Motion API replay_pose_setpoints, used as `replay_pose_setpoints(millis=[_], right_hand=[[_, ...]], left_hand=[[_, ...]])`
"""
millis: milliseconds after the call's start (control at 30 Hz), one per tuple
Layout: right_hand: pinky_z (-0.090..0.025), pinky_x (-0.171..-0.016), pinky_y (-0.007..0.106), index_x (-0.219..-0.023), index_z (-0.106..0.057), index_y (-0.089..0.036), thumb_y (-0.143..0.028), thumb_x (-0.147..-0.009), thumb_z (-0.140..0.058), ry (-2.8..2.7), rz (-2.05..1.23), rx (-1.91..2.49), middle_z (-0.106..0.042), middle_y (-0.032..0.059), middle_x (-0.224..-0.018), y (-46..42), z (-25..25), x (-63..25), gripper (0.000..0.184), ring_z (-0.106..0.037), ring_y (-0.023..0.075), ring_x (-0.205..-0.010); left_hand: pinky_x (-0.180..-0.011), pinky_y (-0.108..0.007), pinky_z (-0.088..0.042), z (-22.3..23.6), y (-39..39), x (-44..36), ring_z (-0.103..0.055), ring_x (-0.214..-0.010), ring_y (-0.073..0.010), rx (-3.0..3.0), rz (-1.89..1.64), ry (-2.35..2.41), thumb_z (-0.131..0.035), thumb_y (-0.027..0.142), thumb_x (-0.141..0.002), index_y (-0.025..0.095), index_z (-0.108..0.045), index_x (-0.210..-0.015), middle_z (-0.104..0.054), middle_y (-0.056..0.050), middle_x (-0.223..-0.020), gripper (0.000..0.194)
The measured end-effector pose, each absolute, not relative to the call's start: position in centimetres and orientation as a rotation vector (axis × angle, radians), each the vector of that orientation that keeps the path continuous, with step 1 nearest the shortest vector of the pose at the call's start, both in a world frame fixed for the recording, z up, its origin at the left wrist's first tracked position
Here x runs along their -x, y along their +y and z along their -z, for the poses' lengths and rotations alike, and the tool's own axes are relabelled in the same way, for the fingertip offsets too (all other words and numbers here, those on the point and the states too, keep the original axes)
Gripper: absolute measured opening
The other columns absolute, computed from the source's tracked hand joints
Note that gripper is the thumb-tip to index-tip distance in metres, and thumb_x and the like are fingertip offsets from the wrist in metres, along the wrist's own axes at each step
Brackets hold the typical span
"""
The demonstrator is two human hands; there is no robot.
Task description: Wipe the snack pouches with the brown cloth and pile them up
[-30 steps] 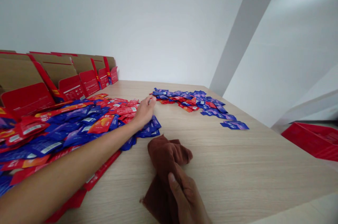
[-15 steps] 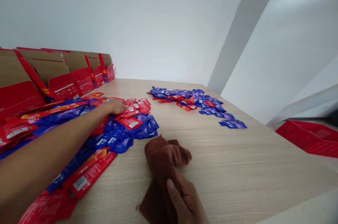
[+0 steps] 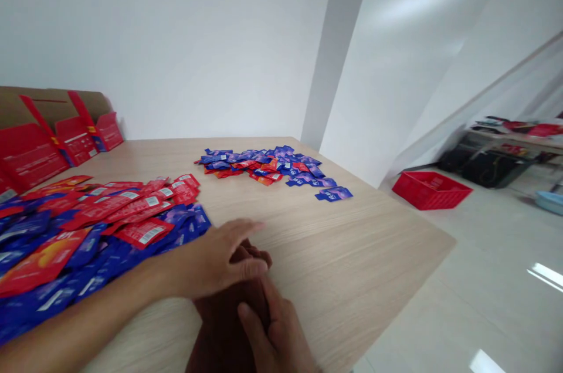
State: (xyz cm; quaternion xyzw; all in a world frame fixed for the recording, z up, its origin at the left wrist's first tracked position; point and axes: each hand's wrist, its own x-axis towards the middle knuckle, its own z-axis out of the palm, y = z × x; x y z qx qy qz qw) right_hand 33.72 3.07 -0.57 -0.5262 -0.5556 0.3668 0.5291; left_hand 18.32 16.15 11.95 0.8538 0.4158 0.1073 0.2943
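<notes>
My right hand (image 3: 277,326) grips a crumpled brown cloth (image 3: 229,332) at the bottom middle, low over the table, its thumb pressed on the fabric. Over the cloth's upper end lies my left hand (image 3: 220,255), fingers stretched forward and thumb apart, with folds of the cloth showing between them. The fingertips of the two hands nearly meet. Beside my left forearm spreads a large heap of red and blue sachets (image 3: 145,232). Part of the cloth is hidden under my left hand.
A second pile of blue and red sachets (image 3: 264,165) lies at the back of the wooden table (image 3: 325,250). Open red cardboard boxes (image 3: 74,132) stand along the wall at left. Beyond the table's right edge, a red crate (image 3: 431,191) sits on the floor.
My left hand has left the sachet heap and come right onto the brown cloth. My right hand still holds the cloth. The view has turned right, showing more floor and the red crate.
</notes>
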Motion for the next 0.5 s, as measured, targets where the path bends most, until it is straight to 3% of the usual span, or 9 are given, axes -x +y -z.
replay_pose_setpoints(millis=[33,100,133,200,267,300,433,500], right_hand=[[-0.063,-0.109,0.044,-0.149,-0.074,-0.028,-0.055,-0.101,-0.074,-1.364,-0.869,1.242,-0.082,0.0111,-0.139,3.3,0.2,-34.8,0.055,-0.077,0.0342,-0.127],[-0.066,-0.102,0.043,-0.147,-0.073,-0.026,-0.052,-0.103,-0.071,-1.437,-0.881,1.229,-0.084,0.0122,-0.133,3.8,-0.8,-37.5,0.051,-0.081,0.0323,-0.120],[-0.068,-0.098,0.042,-0.145,-0.073,-0.025,-0.052,-0.104,-0.069,-1.465,-0.869,1.246,-0.085,0.0124,-0.128,4.4,-1.5,-39.1,0.049,-0.083,0.0308,-0.113],[-0.069,-0.091,0.040,-0.138,-0.074,-0.024,-0.053,-0.106,-0.063,-1.480,-0.743,1.371,-0.087,0.0115,-0.118,6.3,-3.0,-42.7,0.045,-0.085,0.0278,-0.102],[-0.067,-0.098,0.040,-0.126,-0.077,-0.023,-0.053,-0.103,-0.067,-1.432,-0.443,1.614,-0.087,0.0113,-0.118,9.4,-4.5,-46.9,0.039,-0.084,0.0278,-0.107],[-0.064,-0.105,0.042,-0.124,-0.077,-0.020,-0.048,-0.102,-0.068,-1.365,-0.364,1.701,-0.085,0.0140,-0.125,11.3,-5.1,-49.0,0.036,-0.082,0.0292,-0.115],[-0.047,-0.126,0.052,-0.142,-0.069,-0.009,-0.034,-0.100,-0.077,-1.127,-0.181,1.981,-0.067,0.0257,-0.154,19.1,-6.4,-56.2,0.049,-0.060,0.0373,-0.150],[-0.047,-0.125,0.059,-0.146,-0.067,-0.014,-0.037,-0.102,-0.079,-1.031,-0.151,2.115,-0.063,0.0207,-0.159,21.8,-6.2,-58.3,0.051,-0.059,0.0376,-0.149]], left_hand=[[-0.134,-0.053,-0.036,-11.4,14.5,-18.9,-0.052,-0.159,-0.0371,-2.267,-0.147,1.002,-0.071,0.065,-0.092,0.028,-0.055,-0.166,-0.054,-0.012,-0.172,0.084],[-0.136,-0.057,-0.030,-10.5,12.5,-19.1,-0.043,-0.164,-0.0404,-2.216,-0.099,1.032,-0.078,0.059,-0.087,0.023,-0.046,-0.171,-0.046,-0.016,-0.177,0.097],[-0.134,-0.058,-0.031,-10.0,12.1,-19.0,-0.044,-0.163,-0.0410,-2.193,-0.118,1.091,-0.079,0.054,-0.085,0.021,-0.047,-0.168,-0.048,-0.017,-0.176,0.094],[-0.125,-0.056,-0.040,-9.4,12.0,-18.5,-0.057,-0.150,-0.0413,-2.157,-0.184,1.218,-0.074,0.045,-0.086,0.019,-0.063,-0.148,-0.063,-0.018,-0.161,0.068],[-0.107,-0.051,-0.049,-9.3,12.5,-18.1,-0.070,-0.127,-0.0400,-2.148,-0.249,1.272,-0.066,0.043,-0.088,0.021,-0.071,-0.116,-0.078,-0.015,-0.133,0.036],[-0.100,-0.048,-0.050,-9.5,12.6,-18.1,-0.072,-0.118,-0.0394,-2.142,-0.294,1.279,-0.065,0.045,-0.088,0.022,-0.070,-0.105,-0.080,-0.013,-0.122,0.029],[-0.092,-0.044,-0.053,-11.0,11.8,-18.8,-0.075,-0.107,-0.0380,-1.845,-0.614,1.282,-0.075,0.061,-0.083,0.021,-0.069,-0.104,-0.081,-0.011,-0.108,0.046],[-0.095,-0.043,-0.056,-11.6,10.7,-19.3,-0.077,-0.110,-0.0368,-1.506,-0.746,1.160,-0.084,0.065,-0.079,0.019,-0.070,-0.113,-0.082,-0.011,-0.113,0.058]])
